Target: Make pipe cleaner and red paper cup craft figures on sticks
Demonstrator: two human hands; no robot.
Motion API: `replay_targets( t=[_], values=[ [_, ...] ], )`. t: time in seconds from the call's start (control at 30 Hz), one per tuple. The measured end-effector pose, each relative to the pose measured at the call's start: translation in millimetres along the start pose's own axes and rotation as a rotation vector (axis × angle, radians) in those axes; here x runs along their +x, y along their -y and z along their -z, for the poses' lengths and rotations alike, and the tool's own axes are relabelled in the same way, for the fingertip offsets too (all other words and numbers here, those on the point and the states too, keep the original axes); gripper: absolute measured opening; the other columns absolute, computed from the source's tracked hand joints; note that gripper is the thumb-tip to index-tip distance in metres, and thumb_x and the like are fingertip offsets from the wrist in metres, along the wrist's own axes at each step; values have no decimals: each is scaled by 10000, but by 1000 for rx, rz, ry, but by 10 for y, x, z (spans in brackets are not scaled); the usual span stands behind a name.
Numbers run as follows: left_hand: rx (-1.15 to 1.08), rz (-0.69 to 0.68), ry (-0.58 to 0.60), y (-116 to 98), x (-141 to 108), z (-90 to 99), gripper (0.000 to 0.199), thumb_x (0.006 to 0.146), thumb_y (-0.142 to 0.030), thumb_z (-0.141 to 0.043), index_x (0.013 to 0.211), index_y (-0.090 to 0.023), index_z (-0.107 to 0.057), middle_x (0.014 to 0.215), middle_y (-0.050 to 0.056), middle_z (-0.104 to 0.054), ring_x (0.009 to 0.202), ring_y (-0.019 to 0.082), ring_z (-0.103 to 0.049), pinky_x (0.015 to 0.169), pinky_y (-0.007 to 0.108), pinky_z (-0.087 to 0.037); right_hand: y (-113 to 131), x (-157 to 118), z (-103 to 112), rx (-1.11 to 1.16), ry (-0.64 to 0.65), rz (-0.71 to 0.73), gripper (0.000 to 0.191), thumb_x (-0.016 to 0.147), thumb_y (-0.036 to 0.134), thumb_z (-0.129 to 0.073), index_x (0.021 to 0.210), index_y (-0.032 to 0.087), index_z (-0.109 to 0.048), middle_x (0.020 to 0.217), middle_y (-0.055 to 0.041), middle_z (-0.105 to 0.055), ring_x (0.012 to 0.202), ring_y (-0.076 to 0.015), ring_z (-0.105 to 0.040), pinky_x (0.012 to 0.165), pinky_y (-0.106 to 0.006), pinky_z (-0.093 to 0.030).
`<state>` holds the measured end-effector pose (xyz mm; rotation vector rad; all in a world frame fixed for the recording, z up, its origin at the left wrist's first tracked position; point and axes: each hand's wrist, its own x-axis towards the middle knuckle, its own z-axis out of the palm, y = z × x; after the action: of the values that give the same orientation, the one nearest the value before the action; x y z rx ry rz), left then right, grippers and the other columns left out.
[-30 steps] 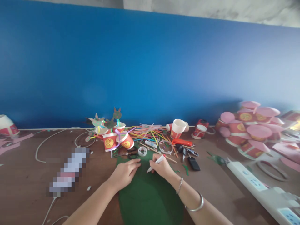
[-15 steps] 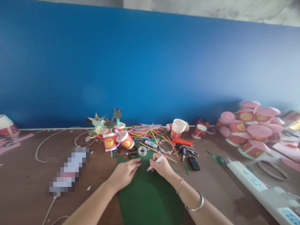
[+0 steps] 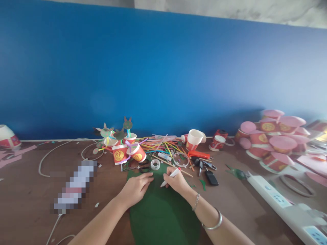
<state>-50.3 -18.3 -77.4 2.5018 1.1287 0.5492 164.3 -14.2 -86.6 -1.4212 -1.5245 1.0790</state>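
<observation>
A large dark green sheet of paper [image 3: 163, 217] lies on the brown table in front of me. My left hand [image 3: 138, 187] rests on its upper left part, fingers stretched out and flat. Between the fingers of my right hand [image 3: 176, 180] is a white marker with a red end [image 3: 173, 173], tilted, its tip at or very close to the green sheet. Just beyond my hands stands a roll of clear tape [image 3: 155, 164]. Scissors [image 3: 143, 169] with dark handles lie near the sheet's far edge, partly hidden.
Behind are red paper cups [image 3: 119, 154] with paper animal heads, many coloured sticks [image 3: 163, 141], a glue stick [image 3: 165, 156], an orange tool [image 3: 199, 154] and keys [image 3: 211, 177]. A power strip [image 3: 278, 197] and pink-topped cups [image 3: 282, 144] are on the right, a pixelated object [image 3: 76, 187] left.
The marker tip has shifted very slightly. Otherwise both hands and the green sheet stay where they were.
</observation>
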Motion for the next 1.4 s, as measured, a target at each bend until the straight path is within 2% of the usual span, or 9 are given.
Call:
replay_targets(
  t=[0.3, 0.53, 0.77, 1.0, 1.2, 1.4],
  values=[
    [21, 4, 22, -13, 7, 10, 340, 908, -174, -408, 1140, -258, -641, 1288, -2, -594, 1095, 180, -618, 944, 317, -503, 77, -20, 8, -10, -59, 35, 231, 742, 276, -534, 575, 226, -383, 437, 36, -564, 482, -157, -637, 445, -196, -372],
    [22, -3, 3, 2, 5, 1, 333, 909, -180, -413, 1140, -257, -641, 1277, 1, -602, 1085, 176, -623, 950, 314, -499, -2, -1, -8, 23, 1, 4, 225, 717, 234, -525, 553, 230, -370, 371, 57, -515, 408, -155, -611, 363, -177, -288],
    [15, -5, 6, 13, 5, -4, 333, 908, -178, -414, 1137, -256, -642, 1279, 2, -601, 1091, 177, -620, 950, 317, -500, 47, -7, 9, -16, -52, 43, 238, 752, 260, -541, 572, 225, -390, 437, 35, -575, 459, -143, -616, 430, -195, -358],
    [25, 2, 15, 8, -3, -4, 334, 912, -190, -409, 1148, -258, -636, 1288, 0, -594, 1096, 179, -617, 951, 322, -500, -3, 0, -6, 10, 15, 0, 230, 729, 235, -534, 563, 225, -374, 375, 50, -532, 416, -150, -613, 365, -173, -281],
    [18, 7, 20, -18, 7, 19, 341, 912, -186, -401, 1147, -259, -638, 1284, -1, -596, 1103, 177, -612, 957, 321, -495, 49, -5, 10, -17, -37, 35, 233, 742, 240, -538, 566, 223, -387, 429, 35, -578, 439, -135, -606, 413, -183, -344],
    [17, 9, 15, -19, 5, 18, 338, 912, -194, -404, 1142, -262, -641, 1282, 0, -598, 1090, 178, -621, 944, 319, -504, 19, -1, 0, 5, -1, 1, 243, 728, 238, -542, 557, 227, -369, 378, 52, -531, 409, -144, -600, 375, -175, -295]
  ],
)
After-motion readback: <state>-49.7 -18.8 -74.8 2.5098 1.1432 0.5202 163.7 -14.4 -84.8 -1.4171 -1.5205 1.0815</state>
